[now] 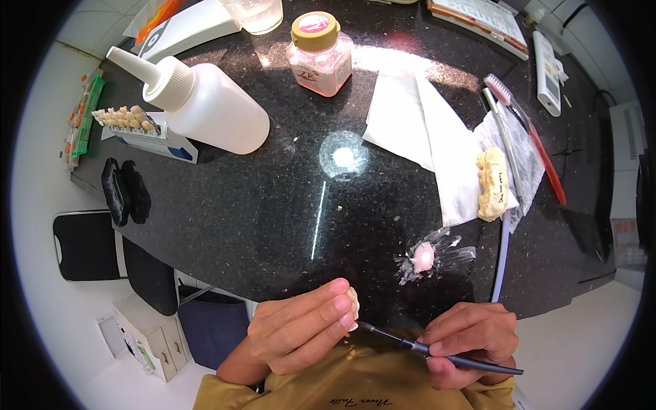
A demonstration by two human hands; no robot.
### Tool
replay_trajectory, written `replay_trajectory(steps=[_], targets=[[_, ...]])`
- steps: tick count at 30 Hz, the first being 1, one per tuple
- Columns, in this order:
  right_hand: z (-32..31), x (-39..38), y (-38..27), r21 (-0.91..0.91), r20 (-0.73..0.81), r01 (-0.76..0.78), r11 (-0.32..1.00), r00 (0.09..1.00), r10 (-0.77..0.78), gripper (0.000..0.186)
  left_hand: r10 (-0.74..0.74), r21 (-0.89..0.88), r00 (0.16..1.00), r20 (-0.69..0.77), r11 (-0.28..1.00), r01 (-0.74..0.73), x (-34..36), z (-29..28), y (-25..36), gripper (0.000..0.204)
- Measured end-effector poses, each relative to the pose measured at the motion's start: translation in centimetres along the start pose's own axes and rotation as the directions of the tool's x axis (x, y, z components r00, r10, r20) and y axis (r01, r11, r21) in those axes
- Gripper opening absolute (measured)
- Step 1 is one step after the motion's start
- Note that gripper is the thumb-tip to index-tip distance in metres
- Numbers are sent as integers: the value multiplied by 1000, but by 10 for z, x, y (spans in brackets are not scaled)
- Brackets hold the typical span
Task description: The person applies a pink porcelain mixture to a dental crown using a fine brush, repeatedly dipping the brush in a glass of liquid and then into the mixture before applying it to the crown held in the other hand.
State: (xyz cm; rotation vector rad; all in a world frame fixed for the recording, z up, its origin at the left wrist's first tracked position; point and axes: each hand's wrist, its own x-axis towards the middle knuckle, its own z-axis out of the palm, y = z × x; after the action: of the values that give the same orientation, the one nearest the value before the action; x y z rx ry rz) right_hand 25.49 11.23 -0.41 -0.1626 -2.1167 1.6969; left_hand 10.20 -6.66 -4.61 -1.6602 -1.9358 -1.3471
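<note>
My left hand (307, 328) is closed, pinching a small cream dental piece (353, 307) mostly hidden behind the fingers. In my right hand (471, 342) is a slim dark-handled brush-like tool (403, 342), held like a pen. Its thin tip points left and reaches the lower edge of the dental piece; whether they touch I cannot tell. Beyond my right hand, a soft pink lump (424, 257) sits on the black tabletop amid clear smears. A yellowish dental cast (493, 184) with handwriting on its side rests on the edge of a white paper towel (447, 164).
Left of centre stand a white squeeze bottle (219, 109) and a tooth shade guide (130, 123). Farther back are a gold-lidded jar (320, 58) of pink powder and a clear cup (256, 14). On the right lie a red-handled toothbrush (540, 154) and a bluish cord (501, 266).
</note>
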Motion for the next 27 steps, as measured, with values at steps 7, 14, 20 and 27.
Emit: replay_trajectory(steps=[7, 14, 20, 27], targets=[[0, -2, 1, 3, -15, 0, 1000, 1000, 0, 20, -3, -11, 999, 35, 1000, 3, 0, -1, 1, 43], [-1, 0, 1, 0, 13, 3, 1000, 1000, -3, 20, 15, 13, 1000, -22, 1000, -15, 0, 2, -1, 27], [0, -1, 0, 0, -11, -4, 1000, 1000, 4, 20, 23, 26, 999, -26, 999, -23, 0, 2, -1, 27], [0, 1, 0, -4, -6, 10, 1000, 1000, -10, 19, 28, 27, 999, -22, 999, -27, 0, 2, -2, 26]])
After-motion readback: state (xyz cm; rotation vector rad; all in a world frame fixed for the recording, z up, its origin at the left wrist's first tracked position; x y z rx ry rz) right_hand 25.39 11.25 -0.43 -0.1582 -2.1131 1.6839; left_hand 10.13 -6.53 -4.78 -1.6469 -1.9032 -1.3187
